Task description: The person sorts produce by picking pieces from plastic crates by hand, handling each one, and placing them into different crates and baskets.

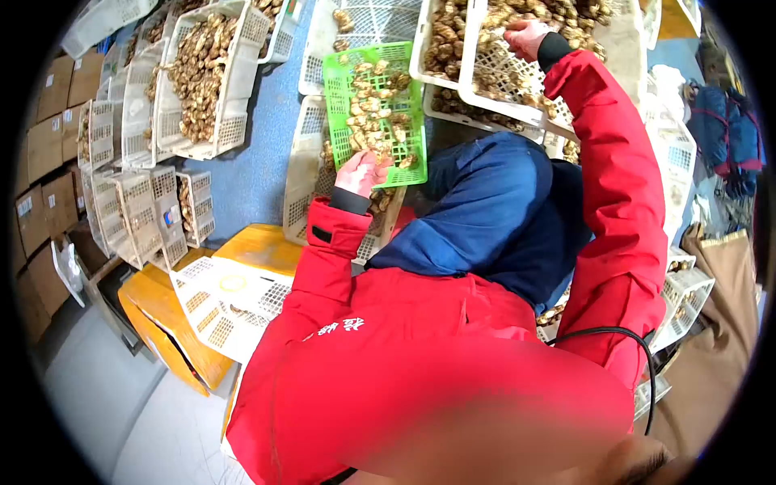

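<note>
A green plastic basket (330, 101) holds several knobbly, brown-and-cream bulbs (368, 105). My left hand (362, 172) is at its near end with the fingers curled inward among the bulbs; what lies in the fingers is hidden. My right hand (525, 38) reaches over a white crate (505, 101) on the right that is partly filled with the same kind of bulbs. Its fingers are drawn together close to the bulbs, and I cannot make out what they hold.
The green basket rests across white crates (303, 153). A fuller white crate (166, 105) of bulbs stands to the left. Brown cartons (48, 149) are stacked at far left. A yellow box (162, 315) and a white perforated panel (230, 283) are beside my left arm.
</note>
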### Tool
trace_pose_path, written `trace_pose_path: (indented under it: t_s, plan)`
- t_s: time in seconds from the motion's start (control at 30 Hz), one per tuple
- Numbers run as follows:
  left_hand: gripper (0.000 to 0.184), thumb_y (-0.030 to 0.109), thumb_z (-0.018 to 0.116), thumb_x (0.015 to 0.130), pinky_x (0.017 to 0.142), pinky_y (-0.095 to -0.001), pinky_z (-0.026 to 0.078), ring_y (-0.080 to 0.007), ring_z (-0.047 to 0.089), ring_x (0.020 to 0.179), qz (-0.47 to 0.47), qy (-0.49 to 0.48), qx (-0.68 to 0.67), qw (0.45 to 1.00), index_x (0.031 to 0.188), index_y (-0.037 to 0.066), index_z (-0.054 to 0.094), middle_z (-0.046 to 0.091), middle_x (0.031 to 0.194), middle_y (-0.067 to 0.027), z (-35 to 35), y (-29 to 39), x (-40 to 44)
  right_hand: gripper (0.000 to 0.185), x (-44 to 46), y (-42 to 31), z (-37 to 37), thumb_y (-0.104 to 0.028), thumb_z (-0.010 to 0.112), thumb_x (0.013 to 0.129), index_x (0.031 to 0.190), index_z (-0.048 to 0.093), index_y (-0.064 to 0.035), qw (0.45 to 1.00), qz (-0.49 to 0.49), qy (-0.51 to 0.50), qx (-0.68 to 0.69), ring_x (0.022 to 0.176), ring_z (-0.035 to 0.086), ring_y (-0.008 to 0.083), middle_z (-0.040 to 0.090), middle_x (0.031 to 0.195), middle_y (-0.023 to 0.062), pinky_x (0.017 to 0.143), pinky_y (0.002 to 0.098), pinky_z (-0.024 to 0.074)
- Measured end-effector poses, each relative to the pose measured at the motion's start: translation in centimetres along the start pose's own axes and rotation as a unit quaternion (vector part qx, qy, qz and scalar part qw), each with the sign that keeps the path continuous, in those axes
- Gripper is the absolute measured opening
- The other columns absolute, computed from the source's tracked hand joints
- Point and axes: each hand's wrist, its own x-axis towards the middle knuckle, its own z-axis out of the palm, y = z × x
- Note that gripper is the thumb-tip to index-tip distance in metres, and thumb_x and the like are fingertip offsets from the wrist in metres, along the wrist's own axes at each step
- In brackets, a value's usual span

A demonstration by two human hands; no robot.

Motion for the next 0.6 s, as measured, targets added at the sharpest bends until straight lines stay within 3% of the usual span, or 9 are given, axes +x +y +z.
trace_pose_path:
  t_s: [0.07,0.13,0.17,0.2,0.27,0.33,0.43,0.53,0.6]
  plan:
    - [0.036,0.006,0.051,0.080,0.071,-0.0352,0.049,-0.0307,0.057,0.092,-0.029,0.024,-0.101,0.994,0.114,0.000,0.042,0.054,0.096,-0.0070,-0.6,0.0,-0.3,0.041,3.1,1.1,1.6,-0.037,0.053,0.077,0.101,0.059,-0.0042,0.979,-0.031,0.039,-0.197,0.072,0.058,0.0229,0.060,0.081,0.0122,0.064,0.0333,0.0460]
    - [0.042,0.004,0.053,0.079,0.076,-0.0380,0.047,-0.0315,0.054,0.098,-0.052,0.045,-0.144,0.987,0.118,0.000,0.040,0.054,0.099,-0.0093,-0.9,0.0,-0.1,0.055,4.3,1.4,3.5,-0.050,0.051,0.077,0.103,0.058,-0.0018,0.917,-0.035,0.121,-0.377,0.099,0.056,0.0303,0.058,0.105,0.0196,0.085,0.0393,0.0432]
    - [0.047,0.012,0.053,0.082,0.080,-0.0397,0.045,-0.0305,0.053,0.098,-0.057,-0.013,-0.181,0.982,0.124,0.004,0.035,0.051,0.109,-0.0142,-2.0,-0.5,0.5,0.056,4.8,1.6,3.8,-0.051,0.053,0.075,0.100,0.059,-0.0013,0.906,-0.068,0.156,-0.388,0.083,0.059,0.0280,0.061,0.088,0.0162,0.074,0.0370,0.0454]
    - [0.048,0.011,0.054,0.081,0.080,-0.0400,0.044,-0.0296,0.053,0.096,-0.048,0.001,-0.162,0.986,0.124,0.004,0.035,0.052,0.109,-0.0133,-2.0,-0.7,0.6,0.057,5.3,2.1,3.9,-0.053,0.056,0.074,0.096,0.060,-0.0007,0.892,-0.099,0.192,-0.398,0.068,0.063,0.0257,0.064,0.071,0.0127,0.063,0.0348,0.0475]
    - [0.051,0.009,0.055,0.079,0.082,-0.0405,0.042,-0.0278,0.052,0.092,-0.034,0.021,-0.119,0.992,0.126,0.005,0.035,0.052,0.109,-0.0114,-1.6,-1.0,0.7,0.052,4.0,0.4,3.0,-0.052,0.054,0.075,0.094,0.062,-0.0048,0.921,-0.047,0.129,-0.363,0.080,0.061,0.0296,0.064,0.082,0.0161,0.071,0.0383,0.0470]
    - [0.054,0.006,0.057,0.076,0.082,-0.0399,0.042,-0.0253,0.052,0.093,-0.053,0.028,-0.107,0.992,0.126,0.005,0.036,0.053,0.106,-0.0081,-1.8,-1.2,0.9,0.051,3.3,0.4,3.3,-0.052,0.054,0.075,0.095,0.062,-0.0054,0.893,-0.070,0.168,-0.411,0.079,0.062,0.0282,0.064,0.080,0.0151,0.072,0.0380,0.0466]
    - [0.053,0.006,0.059,0.075,0.080,-0.0371,0.043,-0.0211,0.052,0.089,-0.041,0.010,-0.106,0.993,0.124,0.003,0.039,0.053,0.096,-0.0044,-2.4,-1.8,0.9,0.050,3.7,0.4,3.8,-0.051,0.054,0.075,0.097,0.062,-0.0065,0.906,-0.060,0.143,-0.393,0.085,0.060,0.0310,0.063,0.088,0.0178,0.076,0.0391,0.0459]
    - [0.053,0.008,0.059,0.077,0.077,-0.0347,0.044,-0.0200,0.052,0.085,-0.064,0.083,-0.006,0.994,0.124,0.002,0.038,0.053,0.095,-0.0048,-1.7,-1.6,0.9,0.050,3.7,0.3,4.1,-0.051,0.055,0.075,0.095,0.062,-0.0061,0.904,-0.059,0.154,-0.394,0.084,0.060,0.0307,0.063,0.087,0.0181,0.076,0.0395,0.0459]
    - [0.050,0.010,0.058,0.079,0.075,-0.0346,0.045,-0.0209,0.053,0.089,-0.053,0.053,-0.025,0.997,0.124,0.001,0.038,0.053,0.099,-0.0072,-2.0,-1.3,0.6,0.050,3.7,0.1,4.3,-0.050,0.056,0.074,0.094,0.062,-0.0056,0.900,-0.071,0.172,-0.394,0.085,0.060,0.0303,0.063,0.086,0.0184,0.076,0.0396,0.0459]
